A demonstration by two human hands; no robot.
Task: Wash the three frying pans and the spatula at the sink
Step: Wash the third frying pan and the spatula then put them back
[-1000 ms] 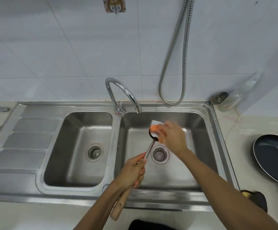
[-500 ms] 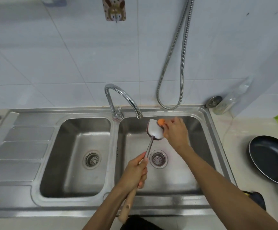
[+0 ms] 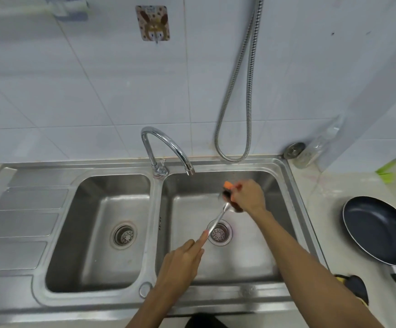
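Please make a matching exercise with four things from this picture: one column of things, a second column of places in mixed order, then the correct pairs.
Things:
1. frying pan
2. spatula
3. tap
4. orange sponge

Places:
A. behind the divider between the two basins
B. in the right hand
C. on the counter right of the sink
D. over the right basin, held by the left hand

Pairs: 1-C, 2-D, 3-A, 4-B

Pale counter (image 3: 329,185) — inset steel sink (image 3: 216,301), dark frying pan (image 3: 379,230), perhaps a jar (image 3: 310,155).
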